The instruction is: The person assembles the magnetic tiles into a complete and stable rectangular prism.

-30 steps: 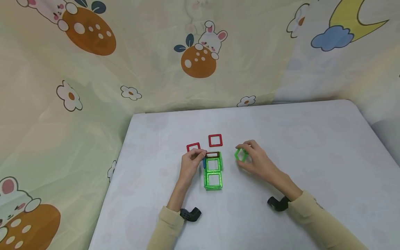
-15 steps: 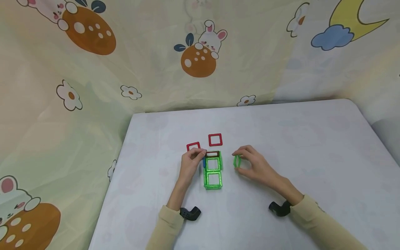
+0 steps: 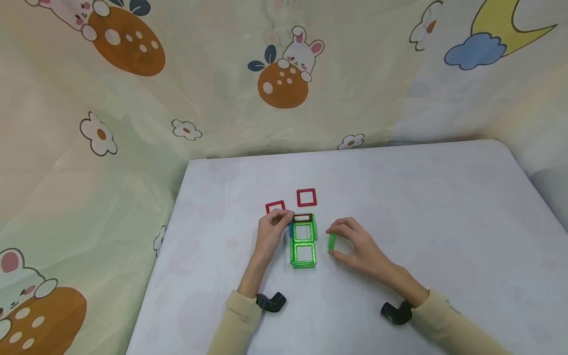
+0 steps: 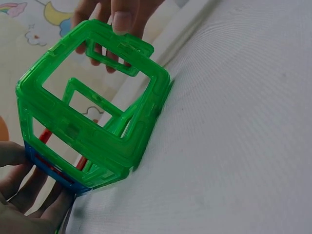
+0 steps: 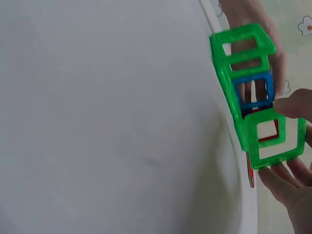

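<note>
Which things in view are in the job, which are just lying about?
Clearly in the job:
right hand, pinching a green square
left hand, holding the tile structure

Lying about (possibly parts for later):
far red square, loose on the table
nearer red square, partly hidden by left hand

Your head view looks forward and down; your wrist views (much nearer) share the green, boxy plastic framework (image 4: 73,124).
</note>
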`<control>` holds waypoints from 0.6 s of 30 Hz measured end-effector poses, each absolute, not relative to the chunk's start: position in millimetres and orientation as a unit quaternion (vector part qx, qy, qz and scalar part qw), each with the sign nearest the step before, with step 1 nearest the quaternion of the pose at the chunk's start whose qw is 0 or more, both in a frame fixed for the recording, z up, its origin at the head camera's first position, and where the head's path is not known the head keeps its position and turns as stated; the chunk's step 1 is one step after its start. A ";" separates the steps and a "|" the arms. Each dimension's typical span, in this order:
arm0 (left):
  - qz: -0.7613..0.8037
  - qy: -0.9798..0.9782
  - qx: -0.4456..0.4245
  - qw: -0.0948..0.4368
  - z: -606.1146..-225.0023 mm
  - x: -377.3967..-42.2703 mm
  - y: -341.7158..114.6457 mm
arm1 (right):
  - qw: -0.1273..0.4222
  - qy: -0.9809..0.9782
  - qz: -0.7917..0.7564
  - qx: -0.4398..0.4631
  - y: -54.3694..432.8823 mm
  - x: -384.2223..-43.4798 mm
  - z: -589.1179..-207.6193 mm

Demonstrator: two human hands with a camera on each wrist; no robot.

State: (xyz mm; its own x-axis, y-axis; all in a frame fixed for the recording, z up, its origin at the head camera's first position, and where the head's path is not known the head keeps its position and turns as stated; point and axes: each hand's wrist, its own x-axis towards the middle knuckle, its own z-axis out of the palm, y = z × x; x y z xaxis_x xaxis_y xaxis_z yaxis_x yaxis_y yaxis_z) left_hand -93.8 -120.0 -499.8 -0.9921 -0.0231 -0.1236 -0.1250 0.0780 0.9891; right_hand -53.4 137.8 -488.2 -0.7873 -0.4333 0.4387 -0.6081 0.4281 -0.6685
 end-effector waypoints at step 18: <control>0.672 0.738 -0.050 0.036 -501.0 -94.2 -120.5 | 0.109 -0.837 0.433 0.316 113.2 -33.1 -499.3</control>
State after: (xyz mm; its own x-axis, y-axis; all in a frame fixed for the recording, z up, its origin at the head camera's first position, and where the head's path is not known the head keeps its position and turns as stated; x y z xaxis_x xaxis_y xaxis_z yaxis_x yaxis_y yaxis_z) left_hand -94.2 -120.5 -501.0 -0.9924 -0.0259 -0.1201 -0.1220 0.0923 0.9882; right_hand -33.1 113.2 -499.3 -0.7770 -0.4343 0.4557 -0.6229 0.4251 -0.6568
